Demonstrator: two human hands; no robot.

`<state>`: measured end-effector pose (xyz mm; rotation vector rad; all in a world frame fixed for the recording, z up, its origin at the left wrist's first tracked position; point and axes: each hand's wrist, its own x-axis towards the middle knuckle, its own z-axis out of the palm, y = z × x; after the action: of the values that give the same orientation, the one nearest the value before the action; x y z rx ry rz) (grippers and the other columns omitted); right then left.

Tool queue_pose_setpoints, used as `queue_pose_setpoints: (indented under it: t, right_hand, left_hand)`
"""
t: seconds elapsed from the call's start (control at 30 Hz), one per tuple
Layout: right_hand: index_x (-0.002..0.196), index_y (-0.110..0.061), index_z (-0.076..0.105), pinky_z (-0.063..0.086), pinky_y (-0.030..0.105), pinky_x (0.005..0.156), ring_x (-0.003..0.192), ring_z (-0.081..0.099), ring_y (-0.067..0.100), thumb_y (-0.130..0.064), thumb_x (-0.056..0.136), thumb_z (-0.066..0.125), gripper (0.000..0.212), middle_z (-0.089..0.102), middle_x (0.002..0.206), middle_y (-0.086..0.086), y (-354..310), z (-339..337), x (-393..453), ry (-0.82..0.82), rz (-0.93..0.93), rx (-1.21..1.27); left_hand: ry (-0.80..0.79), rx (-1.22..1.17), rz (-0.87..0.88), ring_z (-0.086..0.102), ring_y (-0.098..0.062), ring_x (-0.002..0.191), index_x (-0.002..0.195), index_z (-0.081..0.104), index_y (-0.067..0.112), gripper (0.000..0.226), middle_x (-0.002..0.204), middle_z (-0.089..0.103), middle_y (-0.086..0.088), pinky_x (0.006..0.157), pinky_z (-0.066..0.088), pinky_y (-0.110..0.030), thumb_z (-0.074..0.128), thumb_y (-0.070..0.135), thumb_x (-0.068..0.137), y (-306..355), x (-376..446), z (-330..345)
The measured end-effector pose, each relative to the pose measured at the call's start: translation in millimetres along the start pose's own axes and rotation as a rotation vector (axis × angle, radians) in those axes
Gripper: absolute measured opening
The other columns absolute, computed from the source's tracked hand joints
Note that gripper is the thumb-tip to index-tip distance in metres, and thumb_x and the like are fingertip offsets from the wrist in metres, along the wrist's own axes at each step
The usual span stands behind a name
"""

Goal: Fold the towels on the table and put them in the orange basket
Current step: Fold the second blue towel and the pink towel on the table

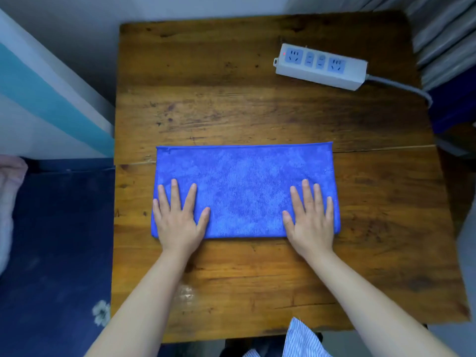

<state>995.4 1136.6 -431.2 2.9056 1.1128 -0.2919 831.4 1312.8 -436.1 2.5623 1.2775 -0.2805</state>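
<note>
Both bare forearms reached forward from the near edge of the view, roughly parallel and well apart. The left hand (177,217) lay flat, palm down, fingers spread and pointing away, the thumb angled out to the right. The right hand (310,219) mirrored it on the right side, also flat and palm down, its fingers closer together and the thumb angled out to the left. Neither hand gripped anything

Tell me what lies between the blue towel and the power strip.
Nothing: in the head view only bare wooden table separates the blue towel from the power strip.
</note>
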Motion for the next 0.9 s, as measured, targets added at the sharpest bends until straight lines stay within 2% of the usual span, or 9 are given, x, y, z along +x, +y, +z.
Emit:
queue_pose_setpoints:
  t: [0.1,0.17,0.27,0.43,0.53,0.63,0.7,0.77,0.9]
  right_hand:
    - [0.133,-0.009,0.046,0.030,0.054,0.105,0.132,0.038,0.038,-0.041,0.082,0.030,0.062,0.048,0.139,0.019,14,-2,-9,-0.051,0.101,0.044]
    - [0.139,-0.007,0.039,0.022,0.057,0.110,0.138,0.028,0.040,-0.046,0.081,0.019,0.073,0.032,0.149,0.017,23,-6,-14,-0.088,0.196,0.133]
    - [0.146,-0.007,0.018,0.003,0.046,0.117,0.146,0.007,0.029,-0.054,0.076,0.006,0.085,0.012,0.156,0.012,34,-10,-20,-0.137,0.264,0.254]
    - [0.142,-0.001,0.028,0.025,0.046,0.106,0.134,0.033,0.035,-0.039,0.085,0.056,0.074,0.038,0.144,0.019,26,-29,-29,-0.094,0.414,0.343]
    - [0.142,-0.002,0.029,0.028,0.045,0.098,0.124,0.041,0.036,-0.029,0.086,0.060,0.069,0.045,0.136,0.019,20,-33,-26,-0.118,0.453,0.363]
    - [0.145,-0.006,0.021,0.031,0.041,0.097,0.121,0.044,0.032,-0.035,0.089,0.054,0.071,0.042,0.135,0.015,22,-34,-22,-0.204,0.511,0.363]
    - [0.143,-0.007,0.023,0.034,0.040,0.097,0.122,0.045,0.030,-0.039,0.090,0.052,0.069,0.043,0.134,0.012,23,-36,-20,-0.256,0.563,0.386]
    - [0.135,-0.007,0.034,0.037,0.039,0.096,0.120,0.048,0.029,-0.038,0.089,0.054,0.059,0.048,0.130,0.012,25,-39,-18,-0.290,0.600,0.430]
    - [0.127,-0.004,0.042,0.037,0.035,0.097,0.121,0.049,0.030,-0.027,0.089,0.058,0.047,0.053,0.129,0.015,30,-49,-12,-0.343,0.616,0.596]
  left_hand:
    - [0.012,-0.029,-0.039,0.037,-0.053,0.129,0.127,0.057,0.013,0.064,0.140,0.045,-0.025,0.101,0.032,-0.063,0.032,0.049,0.080,-7,-5,-1]
    - [-0.007,-0.050,-0.041,0.027,-0.049,0.136,0.134,0.050,0.016,0.071,0.147,0.036,-0.020,0.107,0.025,-0.060,0.024,0.054,0.079,-8,-7,-1]
    - [-0.041,-0.065,-0.081,0.015,-0.043,0.142,0.140,0.040,0.019,0.079,0.153,0.024,-0.018,0.111,0.014,-0.059,0.014,0.058,0.076,-6,-10,-4]
    - [0.086,0.024,0.146,0.046,-0.051,0.122,0.124,0.057,0.002,0.062,0.131,0.050,-0.033,0.094,0.035,-0.067,0.036,0.041,0.080,24,-1,-14]
    - [0.131,0.074,0.365,0.059,-0.049,0.109,0.111,0.063,-0.003,0.051,0.117,0.062,-0.030,0.083,0.047,-0.061,0.041,0.030,0.079,66,23,-24]
    - [0.135,0.072,0.546,0.065,-0.043,0.099,0.103,0.065,-0.006,0.045,0.106,0.068,-0.025,0.077,0.054,-0.051,0.040,0.023,0.078,118,51,-28]
    - [0.052,0.052,0.572,0.061,-0.038,0.107,0.114,0.059,-0.003,0.043,0.116,0.063,-0.021,0.085,0.052,-0.043,0.042,0.020,0.083,152,65,-36]
    - [-0.107,0.099,0.530,0.047,-0.033,0.121,0.128,0.046,0.004,0.043,0.131,0.051,-0.015,0.097,0.040,-0.040,0.047,0.022,0.089,183,77,-38]
    - [-0.273,0.242,0.509,0.049,-0.035,0.115,0.121,0.047,0.006,0.037,0.123,0.053,-0.016,0.086,0.040,-0.037,0.052,0.019,0.086,222,93,-42]
